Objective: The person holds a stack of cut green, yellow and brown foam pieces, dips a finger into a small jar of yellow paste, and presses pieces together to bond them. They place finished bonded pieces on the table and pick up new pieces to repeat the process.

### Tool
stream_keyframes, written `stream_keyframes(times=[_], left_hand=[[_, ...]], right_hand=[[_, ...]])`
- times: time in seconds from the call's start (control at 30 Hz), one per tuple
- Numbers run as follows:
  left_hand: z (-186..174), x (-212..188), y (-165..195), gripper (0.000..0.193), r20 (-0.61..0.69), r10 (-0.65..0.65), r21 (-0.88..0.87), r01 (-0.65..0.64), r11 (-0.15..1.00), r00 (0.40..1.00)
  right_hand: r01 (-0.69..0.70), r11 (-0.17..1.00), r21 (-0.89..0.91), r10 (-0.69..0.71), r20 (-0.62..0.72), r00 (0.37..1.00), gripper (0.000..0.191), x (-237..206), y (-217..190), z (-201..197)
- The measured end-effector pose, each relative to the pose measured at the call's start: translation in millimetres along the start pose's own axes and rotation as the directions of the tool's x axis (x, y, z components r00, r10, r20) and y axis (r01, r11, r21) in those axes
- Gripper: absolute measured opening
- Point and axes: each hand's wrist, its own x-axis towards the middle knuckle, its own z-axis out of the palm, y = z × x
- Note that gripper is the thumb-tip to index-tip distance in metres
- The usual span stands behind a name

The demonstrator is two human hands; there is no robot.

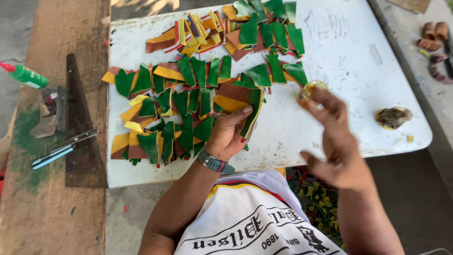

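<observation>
My left hand (228, 133) grips a green and yellow leather piece (252, 111) at the near edge of a pile of cut green, yellow and brown pieces (181, 111). A watch sits on that wrist. My right hand (336, 139) hovers over the white board (349, 52), fingers spread, its fingertips touching a small round glue pot (311, 88). More cut pieces (255, 30) lie at the far end of the board.
A crumpled rag (393, 117) lies at the board's right edge. Left of the board are a dark triangular blade (82, 127), blue-handled scissors (63, 148) and a green bottle with a red tip (26, 75). Scraps (318, 198) litter the floor.
</observation>
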Motion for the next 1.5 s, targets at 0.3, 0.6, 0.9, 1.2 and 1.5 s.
stream_keyframes(times=[0.3,0.6,0.9,1.2,1.5], left_hand=[[15,-9,-3,0.019,-0.136,-0.023,0.120,0.039,0.992,0.990],[19,-12,2,0.029,-0.156,0.039,0.150,-0.016,0.989,0.987],[11,-10,-2,0.024,-0.048,0.037,0.105,-0.032,0.994,0.998],[8,-5,-2,0.029,-0.140,0.067,0.120,-0.050,0.991,0.988],[-9,-7,11,0.034,-0.157,0.195,0.178,-0.167,0.970,0.968]], right_hand=[[0.012,0.591,-0.806,-0.094,-0.054,0.994,0.072,6,-4,54],[0.074,0.536,-0.841,-0.161,-0.017,0.987,0.065,13,-7,45],[0.026,0.688,-0.726,-0.108,-0.067,0.992,0.084,26,-6,36],[0.041,0.942,-0.333,-0.045,-0.003,0.999,0.060,32,20,23],[-0.334,0.210,-0.919,0.357,-0.246,0.901,0.081,4,79,-77]])
